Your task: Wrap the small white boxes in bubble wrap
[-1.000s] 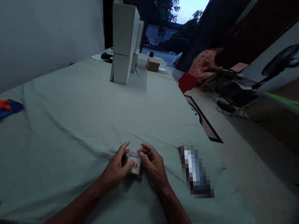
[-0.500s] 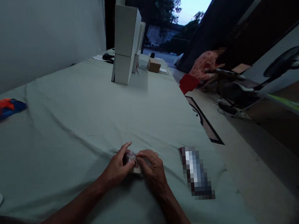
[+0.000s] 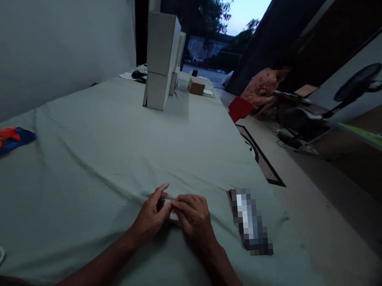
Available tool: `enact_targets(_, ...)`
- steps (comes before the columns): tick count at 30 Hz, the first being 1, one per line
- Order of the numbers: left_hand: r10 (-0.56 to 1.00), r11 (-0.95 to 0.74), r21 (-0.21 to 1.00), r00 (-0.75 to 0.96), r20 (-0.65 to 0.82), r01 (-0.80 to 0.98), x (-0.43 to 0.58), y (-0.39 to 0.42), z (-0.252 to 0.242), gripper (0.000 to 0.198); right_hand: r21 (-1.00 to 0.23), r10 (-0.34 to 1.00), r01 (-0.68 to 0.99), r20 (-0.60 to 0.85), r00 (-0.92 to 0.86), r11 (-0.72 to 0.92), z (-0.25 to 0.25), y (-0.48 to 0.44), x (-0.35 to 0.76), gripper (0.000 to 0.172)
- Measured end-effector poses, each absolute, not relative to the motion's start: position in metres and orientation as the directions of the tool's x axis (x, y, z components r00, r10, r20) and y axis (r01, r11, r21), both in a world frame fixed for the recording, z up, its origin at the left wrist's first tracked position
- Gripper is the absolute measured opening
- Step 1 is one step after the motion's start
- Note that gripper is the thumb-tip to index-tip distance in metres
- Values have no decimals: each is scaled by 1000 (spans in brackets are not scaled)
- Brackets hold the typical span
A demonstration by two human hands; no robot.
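Note:
Close to the table's near side, a small pale object [image 3: 174,215] with a greyish top sits between my hands, mostly covered by fingers, so its kind is unclear. My left hand [image 3: 152,213] grips it from the left, thumb across its top and index finger raised. My right hand [image 3: 195,213] pinches at its upper right with thumb and fingertips together. The fingertips of both hands nearly meet over it. Right of my right hand lies a blurred-out long item [image 3: 250,221] with a dark red edge.
A pale green cloth [image 3: 105,136] covers the table. Tall white boxes [image 3: 161,60] stand farther back, near a small brown box [image 3: 196,86]. At left lies an orange and blue item [image 3: 6,140]. A person [image 3: 262,85] sits beyond the right edge, near a fan [image 3: 358,83].
My right hand has closed in over the object, its fingers bunched nearer my left thumb. Less of the object's greyish top shows. My left hand has barely moved.

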State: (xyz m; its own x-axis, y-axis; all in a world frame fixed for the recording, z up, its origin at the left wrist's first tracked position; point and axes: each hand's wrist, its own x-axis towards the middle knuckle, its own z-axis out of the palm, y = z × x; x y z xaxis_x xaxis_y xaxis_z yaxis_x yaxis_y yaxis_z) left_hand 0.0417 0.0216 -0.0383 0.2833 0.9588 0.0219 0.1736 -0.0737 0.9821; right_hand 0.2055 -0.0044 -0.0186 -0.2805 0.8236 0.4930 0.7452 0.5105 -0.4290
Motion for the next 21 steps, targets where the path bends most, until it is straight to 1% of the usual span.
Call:
enact_targets(3,964,-80,981,263,32,174,41,21,-39,52,-369,813,761,473,-340,533,-15,-9,209,20)
enact_targets(7,960,-33,991,279,-5,131,38,22,-39,58,-311,803,780,463,-376,544,-14,-12,210,17)
enact_targets(9,960,-10,994,279,-20,107,38,22,-38,61,-314,797,775,478,-370,548,-15,-13,210,15)
enact_targets(13,961,-7,996,275,-17,86,39,20,-39,59,-318,792,778,502,-347,542,-20,-15,210,23)
enact_targets(21,958,-52,993,286,18,108,38,20,-40,52,-280,762,776,538,-360,564,-28,-13,207,21)
